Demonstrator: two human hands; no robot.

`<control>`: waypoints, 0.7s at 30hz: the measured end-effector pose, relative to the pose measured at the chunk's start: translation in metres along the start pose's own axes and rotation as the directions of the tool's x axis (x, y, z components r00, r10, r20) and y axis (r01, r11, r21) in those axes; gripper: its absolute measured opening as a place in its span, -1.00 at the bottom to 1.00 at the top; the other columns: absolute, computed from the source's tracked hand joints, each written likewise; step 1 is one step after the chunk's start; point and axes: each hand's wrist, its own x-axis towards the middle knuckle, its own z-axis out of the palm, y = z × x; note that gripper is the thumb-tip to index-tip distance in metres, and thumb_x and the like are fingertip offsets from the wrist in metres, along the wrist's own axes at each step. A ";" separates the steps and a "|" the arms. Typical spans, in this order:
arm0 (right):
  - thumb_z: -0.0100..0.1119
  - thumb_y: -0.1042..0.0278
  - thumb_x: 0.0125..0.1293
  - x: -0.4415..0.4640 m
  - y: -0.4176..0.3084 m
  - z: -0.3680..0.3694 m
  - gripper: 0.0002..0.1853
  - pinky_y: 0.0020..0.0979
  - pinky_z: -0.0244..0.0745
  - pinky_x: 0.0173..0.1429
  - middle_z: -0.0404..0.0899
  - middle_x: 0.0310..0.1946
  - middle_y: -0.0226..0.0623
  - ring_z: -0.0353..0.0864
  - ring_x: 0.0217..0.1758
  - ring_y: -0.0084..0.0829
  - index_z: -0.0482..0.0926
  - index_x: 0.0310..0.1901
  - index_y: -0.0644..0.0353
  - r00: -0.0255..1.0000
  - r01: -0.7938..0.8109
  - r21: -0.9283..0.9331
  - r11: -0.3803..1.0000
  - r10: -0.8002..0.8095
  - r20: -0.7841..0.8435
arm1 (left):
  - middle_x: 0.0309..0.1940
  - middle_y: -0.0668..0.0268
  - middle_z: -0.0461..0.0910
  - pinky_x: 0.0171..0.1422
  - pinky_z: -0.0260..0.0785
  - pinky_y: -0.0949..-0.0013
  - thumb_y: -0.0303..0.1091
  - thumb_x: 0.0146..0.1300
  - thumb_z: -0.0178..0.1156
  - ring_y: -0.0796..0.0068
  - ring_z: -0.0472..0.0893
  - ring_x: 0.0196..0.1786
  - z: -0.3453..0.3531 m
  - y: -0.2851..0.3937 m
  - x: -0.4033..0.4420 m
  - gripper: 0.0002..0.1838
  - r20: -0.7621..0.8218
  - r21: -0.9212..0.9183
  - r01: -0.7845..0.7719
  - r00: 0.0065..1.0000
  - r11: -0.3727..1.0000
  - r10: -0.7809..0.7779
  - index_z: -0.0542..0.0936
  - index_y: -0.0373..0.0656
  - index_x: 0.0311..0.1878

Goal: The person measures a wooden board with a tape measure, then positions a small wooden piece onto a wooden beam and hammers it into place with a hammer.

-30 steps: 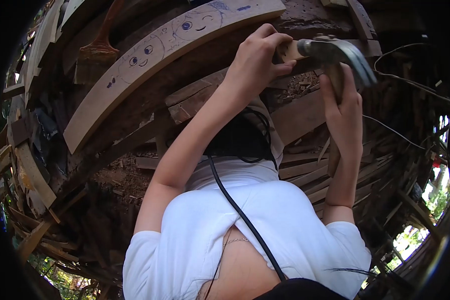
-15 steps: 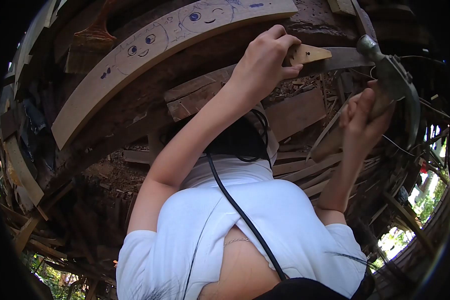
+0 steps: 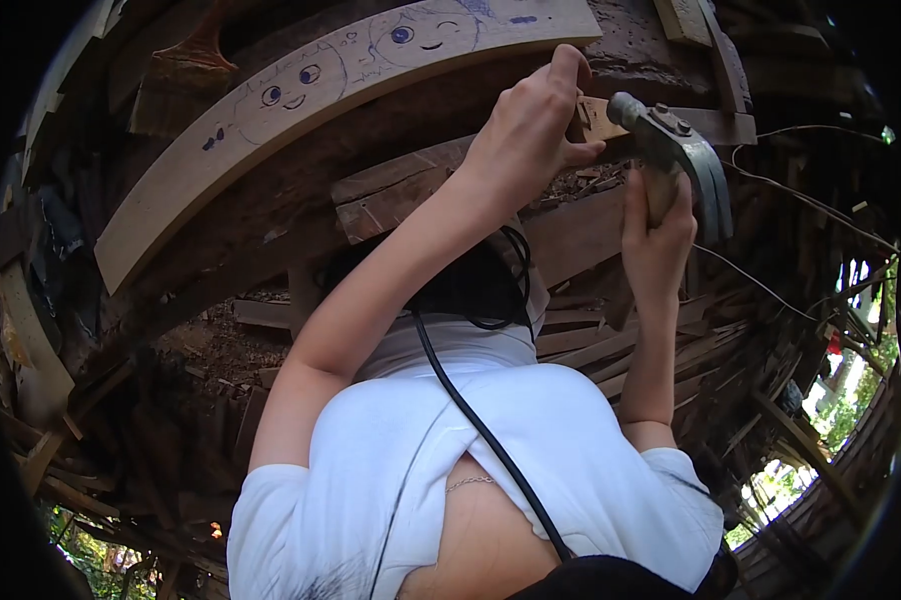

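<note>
My left hand (image 3: 534,125) grips a pale wooden block (image 3: 599,118), its fingers curled over the near part of it. In the earlier view the block's far end tapers to a point with small dark marks. My right hand (image 3: 659,235) is wrapped round the wooden handle of a claw hammer (image 3: 671,140). The hammer's round striking face is right at the block's far end and covers part of it. I cannot tell whether they touch. Behind the hammer head runs a flat strip of wood (image 3: 726,127).
A curved board (image 3: 346,95) with faces drawn in blue ink lies across the upper left. A paintbrush (image 3: 186,75) is beyond it. Wood scraps (image 3: 621,350) are heaped below my hands, and a thin wire (image 3: 821,195) runs along the right.
The hammer has swung left and slightly down in my right hand, from clear of the block to right at its far end. My left hand has barely shifted and keeps its grip.
</note>
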 end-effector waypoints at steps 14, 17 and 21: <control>0.07 0.29 0.33 0.001 -0.023 -0.010 -0.79 -0.53 0.40 -0.38 0.33 -0.68 -0.40 0.29 -0.72 -0.64 0.46 -0.26 0.30 0.871 -0.352 0.604 0.716 0.486 -0.069 | -0.26 -0.02 0.51 -0.12 0.42 0.11 -0.44 -0.17 0.43 -0.08 0.55 -0.14 -0.002 0.000 0.001 -0.41 0.008 -0.021 -0.034 0.999 0.999 0.034 0.25 -0.28 -0.13; 0.05 0.30 0.34 -0.008 -0.012 0.002 -0.79 -0.58 0.30 -0.52 0.35 -0.66 -0.44 0.28 -0.73 -0.68 0.41 -0.23 0.31 0.943 -0.117 0.622 0.774 0.283 -0.176 | -0.29 0.03 0.57 -0.06 0.42 0.18 -0.32 -0.22 0.48 0.03 0.58 -0.14 0.000 -0.002 0.000 -0.34 -0.006 0.006 -0.010 1.000 1.000 0.010 0.30 -0.23 -0.08; 0.07 0.28 0.33 -0.022 0.013 0.019 -0.78 -0.62 0.19 -0.66 0.35 -0.65 -0.46 0.29 -0.73 -0.67 0.37 -0.29 0.27 0.987 -0.095 0.176 0.980 0.116 -0.108 | -0.29 0.04 0.57 -0.07 0.42 0.17 -0.31 -0.21 0.48 0.02 0.59 -0.15 0.001 -0.004 0.000 -0.34 -0.008 -0.014 -0.028 1.000 1.000 0.028 0.29 -0.22 -0.08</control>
